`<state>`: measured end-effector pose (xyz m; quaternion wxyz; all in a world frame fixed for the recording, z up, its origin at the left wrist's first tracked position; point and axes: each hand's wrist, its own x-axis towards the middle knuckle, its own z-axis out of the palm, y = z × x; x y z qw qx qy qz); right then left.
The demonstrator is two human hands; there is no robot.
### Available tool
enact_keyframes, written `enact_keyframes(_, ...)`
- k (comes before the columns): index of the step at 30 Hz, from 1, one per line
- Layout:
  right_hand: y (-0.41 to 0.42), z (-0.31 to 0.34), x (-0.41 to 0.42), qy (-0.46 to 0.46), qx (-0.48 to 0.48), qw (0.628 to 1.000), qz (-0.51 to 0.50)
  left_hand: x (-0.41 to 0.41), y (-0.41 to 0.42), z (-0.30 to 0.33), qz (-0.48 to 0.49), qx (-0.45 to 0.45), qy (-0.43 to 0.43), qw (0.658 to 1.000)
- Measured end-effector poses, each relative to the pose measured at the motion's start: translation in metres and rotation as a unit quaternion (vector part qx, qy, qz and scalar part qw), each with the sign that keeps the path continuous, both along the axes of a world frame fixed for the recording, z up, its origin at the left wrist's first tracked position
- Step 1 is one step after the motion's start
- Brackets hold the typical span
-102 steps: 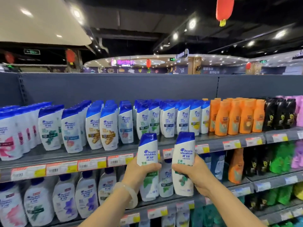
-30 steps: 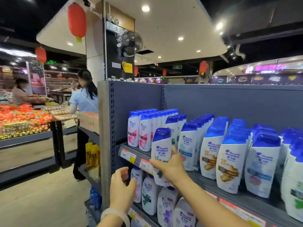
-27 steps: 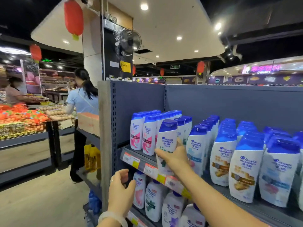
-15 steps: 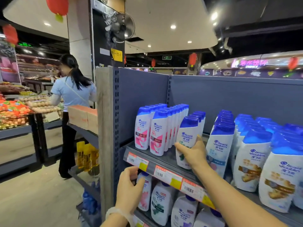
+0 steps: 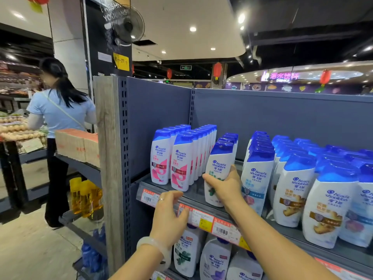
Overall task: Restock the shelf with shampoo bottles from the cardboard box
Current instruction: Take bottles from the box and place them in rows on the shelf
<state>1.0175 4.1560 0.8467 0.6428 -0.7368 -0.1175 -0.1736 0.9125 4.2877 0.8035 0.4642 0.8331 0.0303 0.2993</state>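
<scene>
- Shampoo bottle (image 5: 219,174) is in my right hand (image 5: 228,186), held upright at the front edge of the top shelf (image 5: 193,196), at the head of the short row between the pink-label bottles (image 5: 171,158) and the blue-label row (image 5: 256,174).
- Grip: fingers and thumb are wrapped round the lower half of the bottle, over the green part of the label. Looks firm to me. Can't tell if the base is touching the shelf yet or just hovering, my hand hides it.
- Left hand (image 5: 169,215) holds nothing. Its curled fingers are against the price tag strip (image 5: 199,217) on the shelf's front edge, like I'm steadying myself.
- Handling guess: hard plastic, stiff enough that a squeeze won't dent it much, and if it's full it's got some heft. Glossy surface, so probably a bit slippery.
- Best hold is the flat waist, where I am now. The blue cap (image 5: 223,148) is narrower and could pop or slip, so I'd avoid it.
- Tall with a narrow base, so it'll tip easily. If I bump the neighbours, that whole row could go like dominoes.
- No cardboard box for the shampoo in view right now.
</scene>
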Motion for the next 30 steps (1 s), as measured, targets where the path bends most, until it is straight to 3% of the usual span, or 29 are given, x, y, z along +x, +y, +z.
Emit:
enact_keyframes(14, 0.002, 0.002, -0.003, 0.021, -0.028, 0.999, -0.030, 0.001, 0.005, 0.007, -0.019, 0.037, 0.001, 0.999)
enact_keyframes(30, 0.001, 0.015, -0.041, 0.029, -0.148, 0.985, -0.088, 0.003, -0.002, 0.012, -0.033, 0.078, 0.022, 0.996)
